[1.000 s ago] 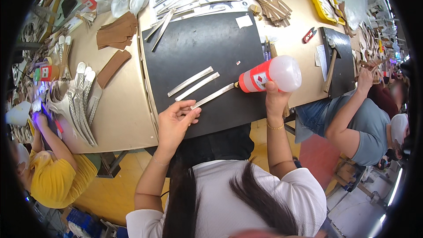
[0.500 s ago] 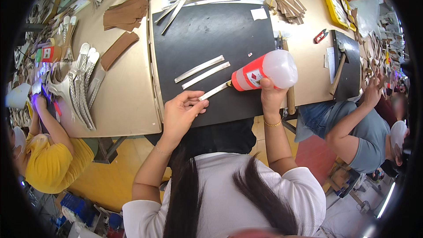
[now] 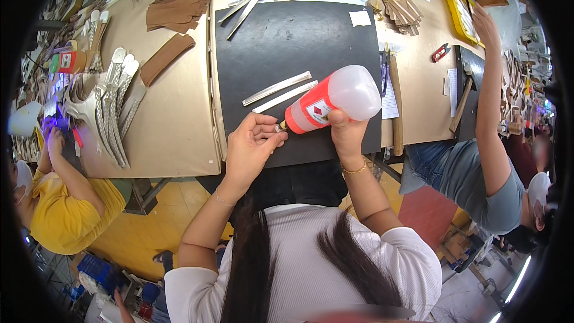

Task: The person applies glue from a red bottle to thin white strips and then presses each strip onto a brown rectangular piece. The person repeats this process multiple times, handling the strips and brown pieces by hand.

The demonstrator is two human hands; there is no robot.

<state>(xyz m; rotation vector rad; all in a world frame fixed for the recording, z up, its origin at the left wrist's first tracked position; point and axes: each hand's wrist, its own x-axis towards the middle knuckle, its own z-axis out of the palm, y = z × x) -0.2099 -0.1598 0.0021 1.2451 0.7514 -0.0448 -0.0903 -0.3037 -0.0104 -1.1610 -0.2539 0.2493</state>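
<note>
A red and clear bottle (image 3: 332, 97) is being held tilted over the near part of the black mat (image 3: 287, 36) by the right hand (image 3: 348, 131), which is being curled around it; most of its fingers are being hidden by the bottle. Also over the near part of the black mat, a small bit of a pale strip (image 3: 278, 128) is being pinched by the left hand (image 3: 257, 140), with its fingers being bent almost closed. The bottle's tip is being pointed at that bit; whether they are touching cannot be told. Two more pale strips (image 3: 277, 88) are lying side by side on the black mat. Brown pieces (image 3: 179, 9) are being held up by the table (image 3: 161, 119) left of the black mat, and a hammer (image 3: 463, 98) is lying to its right.
</note>
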